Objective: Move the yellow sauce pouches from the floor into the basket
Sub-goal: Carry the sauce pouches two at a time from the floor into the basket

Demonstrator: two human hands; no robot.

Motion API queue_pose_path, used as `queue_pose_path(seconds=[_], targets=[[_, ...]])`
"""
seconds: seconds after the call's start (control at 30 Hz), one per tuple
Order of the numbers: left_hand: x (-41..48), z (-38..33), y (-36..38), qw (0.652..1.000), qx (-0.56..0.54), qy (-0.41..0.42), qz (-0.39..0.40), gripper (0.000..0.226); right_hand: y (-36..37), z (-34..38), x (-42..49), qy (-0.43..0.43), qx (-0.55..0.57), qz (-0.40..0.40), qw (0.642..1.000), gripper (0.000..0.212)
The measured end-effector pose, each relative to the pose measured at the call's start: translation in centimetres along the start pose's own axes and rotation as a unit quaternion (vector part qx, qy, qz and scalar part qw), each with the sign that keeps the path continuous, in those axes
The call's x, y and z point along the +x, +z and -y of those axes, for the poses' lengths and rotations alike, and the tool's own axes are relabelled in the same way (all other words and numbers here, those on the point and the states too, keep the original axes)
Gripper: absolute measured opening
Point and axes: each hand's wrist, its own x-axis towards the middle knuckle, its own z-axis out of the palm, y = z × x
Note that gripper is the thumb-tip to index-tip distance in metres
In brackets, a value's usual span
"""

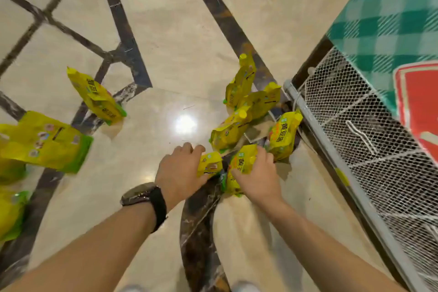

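Note:
Several yellow sauce pouches lie on the marble floor. My left hand grips one small pouch by its side. My right hand grips another pouch right next to it, low over the floor. Just beyond my hands a cluster of pouches stands and leans near the white wire-mesh basket at the right. One more pouch leans against the basket's frame. A single pouch stands at the left, and several others lie at the far left edge.
A green-and-white checked cloth with a red sign hangs over the basket at the upper right. Dark inlay stripes cross the beige floor. A wristwatch sits on my left wrist. Bright light glares off the floor.

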Motion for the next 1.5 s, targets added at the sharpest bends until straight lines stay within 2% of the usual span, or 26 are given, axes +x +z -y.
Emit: queue_pose_path(seconds=[0.1, 0.2, 0.33, 0.43, 0.53, 0.6, 0.67, 0.73, 0.83, 0.87, 0.93, 0.97, 1.03, 1.1, 1.2, 1.37, 1.5], targets=[[4.2, 1.3, 3.6, 0.995, 0.074, 0.057, -0.036, 0.049, 3.7, -2.0, 3.6, -0.066, -0.055, -0.079, 0.993, 0.056], [6.5, 2.2, 4.4, 0.984, 0.107, 0.108, -0.093, 0.041, 5.4, -2.9, 5.6, -0.185, -0.065, -0.142, 0.97, 0.047], [7.3, 3.9, 3.9, 0.979, 0.09, 0.132, -0.126, 0.034, 6.1, -2.4, 6.5, -0.298, -0.069, -0.114, 0.945, 0.043], [6.6, 5.4, 3.1, 0.988, 0.059, 0.079, -0.12, 0.032, 4.6, -1.9, 5.9, -0.341, -0.104, -0.063, 0.932, 0.055], [5.8, 7.0, 2.0, 0.994, -0.031, -0.018, -0.099, 0.028, 3.5, -1.1, 5.0, -0.366, -0.17, -0.026, 0.915, 0.069], [5.4, 8.0, 1.8, 0.982, -0.137, -0.09, -0.097, 0.021, 3.8, -0.3, 4.8, -0.389, -0.219, -0.012, 0.895, 0.077], [5.1, 8.8, 2.4, 0.953, -0.255, -0.132, -0.091, 0.038, 4.5, 0.3, 5.0, -0.4, -0.227, 0.001, 0.888, 0.079], [4.9, 9.3, 2.8, 0.931, -0.329, -0.141, -0.073, 0.054, 5.3, 0.5, 5.3, -0.399, -0.226, 0.008, 0.889, 0.068], [5.2, 10.4, 2.4, 0.899, -0.424, -0.091, -0.055, 0.04, 5.4, 0.3, 6.0, -0.385, -0.194, 0.014, 0.902, 0.042], [5.3, 11.1, 2.2, 0.917, -0.388, -0.05, -0.079, 0.035, 5.3, 0.1, 6.1, -0.376, -0.167, 0.02, 0.911, 0.032], [5.6, 12.6, 1.7, 0.97, -0.185, 0.044, -0.152, 0.031, 5.3, -0.6, 6.5, -0.356, -0.111, 0.03, 0.928, 0.02], [5.7, 13.3, 1.9, 0.978, -0.089, 0.088, -0.169, 0.038, 5.4, -1.0, 6.6, -0.347, -0.096, 0.03, 0.932, 0.023], [5.7, 13.4, 2.6, 0.972, 0.03, 0.172, -0.157, 0.045, 6.1, -1.9, 6.9, -0.337, -0.088, 0.026, 0.937, 0.024], [6.1, 12.6, 3.6, 0.959, 0.091, 0.224, -0.151, 0.041, 6.6, -2.5, 7.3, -0.334, -0.079, 0.013, 0.939, 0.023], [7.0, 12.4, 4.1, 0.955, 0.067, 0.211, -0.196, 0.041, 6.8, -2.8, 7.5, -0.324, -0.069, 0.005, 0.944, 0.027], [6.5, 12.8, 4.8, 0.96, 0.019, 0.166, -0.224, 0.044, 7.6, -3.2, 7.0, -0.323, -0.027, -0.008, 0.946, 0.033], [5.8, 13.1, 6.0, 0.964, -0.038, 0.131, -0.229, 0.061, 8.2, -3.6, 7.2, -0.327, -0.015, -0.029, 0.945, 0.027]])
